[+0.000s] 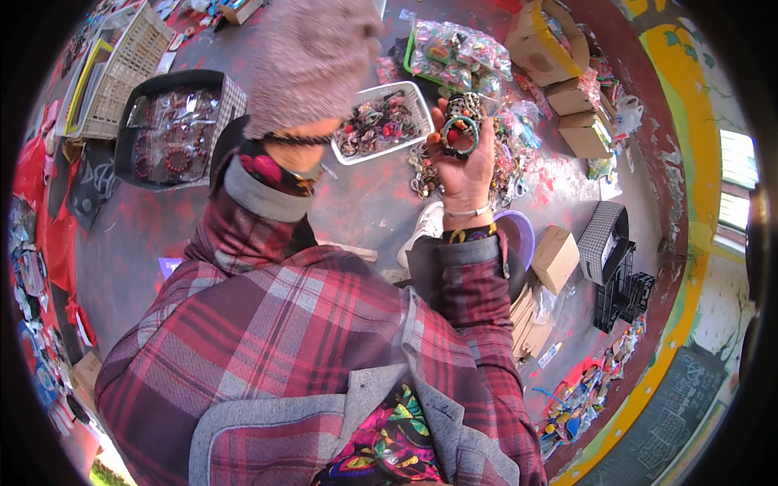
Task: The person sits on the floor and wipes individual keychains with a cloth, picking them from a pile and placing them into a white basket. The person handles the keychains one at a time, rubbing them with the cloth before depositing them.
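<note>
A fuzzy brownish-pink knitted covering (310,67) hides my left hand, which is raised close to the camera. Its fingers are out of sight, and a dark beaded bracelet (298,140) circles the bare wrist. My right hand (465,161) faces palm up, fingers curled around a bundle of hair ties or bracelets (463,109). A teal ring-shaped band (460,136) lies at the front of that bundle. Between the arms stands a white plastic basket (426,112) holding mixed hair ties (386,121). Below and beside my right hand, more loose bands (510,173) are heaped on the floor.
A gingham-sided box (229,109) at left holds bagged red beaded bracelets. Bagged accessories (459,51) fill a green tray. Cardboard boxes (554,260) and a purple bucket (524,234) sit at right, near my white shoe (424,231). A beige crate (124,79) stands farther left.
</note>
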`<state>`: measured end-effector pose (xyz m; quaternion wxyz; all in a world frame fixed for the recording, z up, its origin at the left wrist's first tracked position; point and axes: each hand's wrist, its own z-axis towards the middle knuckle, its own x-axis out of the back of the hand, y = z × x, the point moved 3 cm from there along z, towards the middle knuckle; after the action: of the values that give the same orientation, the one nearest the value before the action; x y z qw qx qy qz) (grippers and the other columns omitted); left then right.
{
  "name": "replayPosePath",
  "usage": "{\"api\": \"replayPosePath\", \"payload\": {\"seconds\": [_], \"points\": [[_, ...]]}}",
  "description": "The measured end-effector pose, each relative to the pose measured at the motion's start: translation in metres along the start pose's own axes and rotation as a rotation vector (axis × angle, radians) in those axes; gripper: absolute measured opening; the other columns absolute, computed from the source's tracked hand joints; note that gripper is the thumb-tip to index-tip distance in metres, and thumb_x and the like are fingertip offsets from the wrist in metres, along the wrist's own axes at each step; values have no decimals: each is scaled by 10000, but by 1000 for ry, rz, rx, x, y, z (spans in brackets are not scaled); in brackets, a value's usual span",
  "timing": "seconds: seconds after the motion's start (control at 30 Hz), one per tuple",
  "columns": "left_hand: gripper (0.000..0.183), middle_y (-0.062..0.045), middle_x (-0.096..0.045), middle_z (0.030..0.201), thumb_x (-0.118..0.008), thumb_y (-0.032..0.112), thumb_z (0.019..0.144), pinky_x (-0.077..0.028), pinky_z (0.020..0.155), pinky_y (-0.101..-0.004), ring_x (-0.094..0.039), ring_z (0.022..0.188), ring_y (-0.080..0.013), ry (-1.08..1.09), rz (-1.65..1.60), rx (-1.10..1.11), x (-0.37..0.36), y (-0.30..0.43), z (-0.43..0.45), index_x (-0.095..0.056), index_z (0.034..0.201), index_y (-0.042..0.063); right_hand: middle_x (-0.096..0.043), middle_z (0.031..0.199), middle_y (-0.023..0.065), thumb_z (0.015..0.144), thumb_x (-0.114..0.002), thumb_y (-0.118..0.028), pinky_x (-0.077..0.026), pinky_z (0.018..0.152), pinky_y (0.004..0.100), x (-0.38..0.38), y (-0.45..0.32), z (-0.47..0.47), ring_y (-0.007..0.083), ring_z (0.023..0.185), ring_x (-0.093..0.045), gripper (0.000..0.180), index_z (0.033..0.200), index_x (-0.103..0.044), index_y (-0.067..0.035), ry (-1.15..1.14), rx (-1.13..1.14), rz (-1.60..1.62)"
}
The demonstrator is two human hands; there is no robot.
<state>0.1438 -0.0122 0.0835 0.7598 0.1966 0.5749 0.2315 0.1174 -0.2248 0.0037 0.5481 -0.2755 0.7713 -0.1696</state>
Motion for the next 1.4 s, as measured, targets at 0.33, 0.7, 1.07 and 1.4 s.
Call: {"api": "replayPosePath", "payload": {"seconds": [0.33, 0.7, 1.07, 1.4], "points": [[257, -137, -562, 927, -393, 228, 895, -441, 751, -390, -533, 865, -279, -7, 166, -259, 18, 87, 6, -534, 941, 18, -605, 950, 38, 864, -567, -155, -492, 645, 401, 81, 77, 82, 199, 833, -580, 260, 1122, -555, -187, 236, -252, -264], [328, -162, -584, 974, -380, 244, 930, -448, 827, -384, -552, 910, -304, -16, -18, -189, 18, 62, 6, -553, 979, -30, -546, 1115, 83, 846, -582, -219, -415, 783, 443, 175, 30, 130, 248, 1018, -498, 391, 1210, -473, -128, 361, -259, -568], [269, -163, -564, 973, -414, 182, 873, -439, 834, -359, -541, 916, -293, 76, 677, -32, 30, -2, -14, -538, 999, -20, -625, 1107, 66, 937, -429, -226, -447, 766, 359, 357, -12, 82, 228, 1020, -574, 294, 1183, -544, -114, 846, -226, -509], [234, -149, -542, 956, -442, 100, 809, -428, 827, -329, -527, 893, -280, 53, 1007, 58, 42, -49, -3, -519, 1002, -9, -578, 1071, 168, 667, -743, -169, -486, 831, 419, 361, 100, 85, 347, 1001, -581, 610, 1211, -471, -119, 530, -219, -1957]]}}
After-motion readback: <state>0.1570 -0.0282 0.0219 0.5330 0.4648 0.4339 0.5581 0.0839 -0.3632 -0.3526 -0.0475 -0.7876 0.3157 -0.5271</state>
